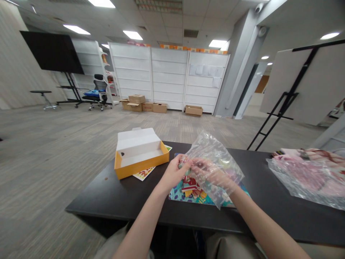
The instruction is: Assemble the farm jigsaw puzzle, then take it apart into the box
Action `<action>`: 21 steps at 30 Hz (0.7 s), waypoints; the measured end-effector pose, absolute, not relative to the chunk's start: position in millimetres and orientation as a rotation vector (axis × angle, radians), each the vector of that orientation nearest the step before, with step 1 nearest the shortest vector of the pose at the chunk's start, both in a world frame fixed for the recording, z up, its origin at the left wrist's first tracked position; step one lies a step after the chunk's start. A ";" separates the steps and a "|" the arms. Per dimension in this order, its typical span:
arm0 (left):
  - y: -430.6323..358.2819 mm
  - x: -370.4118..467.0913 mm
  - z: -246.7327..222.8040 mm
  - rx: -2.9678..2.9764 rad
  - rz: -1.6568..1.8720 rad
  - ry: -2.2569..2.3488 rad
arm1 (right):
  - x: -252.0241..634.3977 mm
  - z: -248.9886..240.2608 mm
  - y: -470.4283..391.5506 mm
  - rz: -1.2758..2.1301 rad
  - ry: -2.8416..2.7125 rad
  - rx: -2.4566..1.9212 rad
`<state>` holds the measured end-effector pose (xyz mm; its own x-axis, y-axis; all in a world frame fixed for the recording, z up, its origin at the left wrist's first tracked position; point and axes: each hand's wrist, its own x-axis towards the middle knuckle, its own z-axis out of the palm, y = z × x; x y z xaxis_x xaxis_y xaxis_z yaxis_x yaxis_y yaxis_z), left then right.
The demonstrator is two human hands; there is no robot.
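A hand could pass over the counter (260,187) between the plastic bag (211,149) and the pink bundle (309,174); leftward, the open yellow box (142,166) and its raised lid (138,140) block the way.

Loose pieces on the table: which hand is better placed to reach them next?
Probably the left hand: it's right by the loose pieces and mostly clear of the plastic. The right hand shows through the clear plastic bag; I can't tell whether inside or behind.
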<state>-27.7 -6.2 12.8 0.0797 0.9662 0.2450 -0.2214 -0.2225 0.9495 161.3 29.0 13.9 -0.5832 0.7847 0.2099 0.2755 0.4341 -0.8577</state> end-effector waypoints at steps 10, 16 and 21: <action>5.5 -32.7 11.9 1.189 1.593 0.837 | 218.1 35.2 20.9 1.001 -1.748 -1.127; 4.2 -33.8 21.0 0.785 1.723 0.758 | 280.5 40.0 -18.1 1.183 -1.898 -1.437; -1.6 -22.2 25.6 0.634 1.668 0.652 | 280.4 16.6 -22.2 0.938 -2.177 -1.557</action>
<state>-22.2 -1.6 25.6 -0.1756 0.9825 0.0629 -0.6793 -0.1672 0.7145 280.4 -22.2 16.6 -0.3646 0.9229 -0.1241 0.7239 0.1971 -0.6611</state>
